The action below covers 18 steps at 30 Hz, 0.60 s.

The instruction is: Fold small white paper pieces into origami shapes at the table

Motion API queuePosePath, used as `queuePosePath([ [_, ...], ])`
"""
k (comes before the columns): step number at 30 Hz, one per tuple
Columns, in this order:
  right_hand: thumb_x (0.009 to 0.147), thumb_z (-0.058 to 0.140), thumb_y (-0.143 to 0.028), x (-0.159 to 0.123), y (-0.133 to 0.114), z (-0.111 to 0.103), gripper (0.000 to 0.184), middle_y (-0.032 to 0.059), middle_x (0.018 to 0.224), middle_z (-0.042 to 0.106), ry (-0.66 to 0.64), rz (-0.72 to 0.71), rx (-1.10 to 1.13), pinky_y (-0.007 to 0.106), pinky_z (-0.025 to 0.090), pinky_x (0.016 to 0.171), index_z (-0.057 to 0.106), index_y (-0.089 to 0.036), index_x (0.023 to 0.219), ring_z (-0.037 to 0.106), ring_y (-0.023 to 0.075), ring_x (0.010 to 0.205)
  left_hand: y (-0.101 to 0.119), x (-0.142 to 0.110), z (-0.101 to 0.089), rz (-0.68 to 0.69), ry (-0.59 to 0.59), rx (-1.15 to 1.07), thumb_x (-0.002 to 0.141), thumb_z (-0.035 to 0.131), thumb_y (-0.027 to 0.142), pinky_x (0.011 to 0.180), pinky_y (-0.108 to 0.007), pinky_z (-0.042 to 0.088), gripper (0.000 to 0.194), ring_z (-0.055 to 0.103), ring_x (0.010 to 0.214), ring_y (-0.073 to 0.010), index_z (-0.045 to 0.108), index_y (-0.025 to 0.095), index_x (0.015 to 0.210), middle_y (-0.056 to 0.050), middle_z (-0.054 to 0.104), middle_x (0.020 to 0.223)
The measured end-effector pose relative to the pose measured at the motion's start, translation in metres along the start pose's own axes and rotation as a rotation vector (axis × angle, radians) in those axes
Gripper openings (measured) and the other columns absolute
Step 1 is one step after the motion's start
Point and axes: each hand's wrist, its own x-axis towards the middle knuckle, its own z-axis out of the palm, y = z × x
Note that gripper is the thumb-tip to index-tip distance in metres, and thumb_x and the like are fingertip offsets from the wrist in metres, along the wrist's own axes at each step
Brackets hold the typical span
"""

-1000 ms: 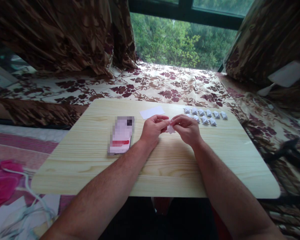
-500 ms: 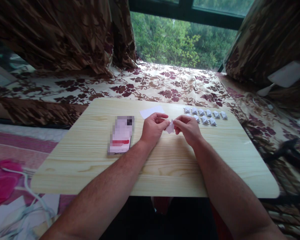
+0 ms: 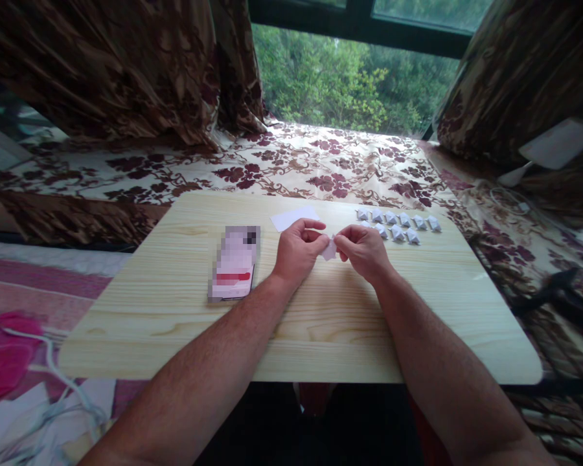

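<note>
paper [image 3: 329, 250] was small, white, folded, roughly star-like, with pointed corners sticking out; creases too small to read. it sat between the hands, over the middle of the table [image 3: 330, 336], lower points exposed, upper edge partly covered by fingertips. left hand [image 3: 295, 251] had its left side pinched between thumb and index; right hand [image 3: 366, 251] had its right side pinched, fingers bunched. sheet [image 3: 294, 217] lay flat behind left hand, also white. bits [image 3: 405, 221], white and peaked, stood in two rows beyond right hand, front row partly hidden. phone [image 3: 234, 262] lay left of left hand, mostly pixelated.
</note>
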Motion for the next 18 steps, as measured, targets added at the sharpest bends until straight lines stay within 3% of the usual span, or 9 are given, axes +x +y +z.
queuePosePath([
  [12, 0.079, 0.068, -0.033, 0.0001, -0.0013, 0.0017, 0.02, -0.0018, 0.051, 0.059, 0.104, -0.079, 0.048, 0.023, 0.036, 0.044, 0.065, -0.017, 0.069, 0.049, 0.0099, 0.045, 0.0004, 0.0006, 0.0005, -0.016, -0.054, -0.122, 0.064, 0.081, 0.027, 0.065, -0.027, 0.051, 0.045, 0.065, 0.066, -0.0146, 0.065, 0.015, 0.105, -0.003, 0.071, 0.075],
  [18, 0.079, 0.07, -0.034, -0.0007, -0.0008, 0.0024, 0.02, -0.0005, 0.055, 0.062, 0.087, -0.095, 0.053, 0.024, 0.037, 0.045, 0.066, -0.017, 0.07, 0.05, 0.0098, 0.047, -0.0013, 0.0028, 0.0012, -0.057, -0.025, -0.078, 0.063, 0.083, 0.032, 0.061, -0.026, 0.048, 0.027, 0.062, 0.062, -0.013, 0.069, 0.013, 0.077, -0.003, 0.069, 0.069],
])
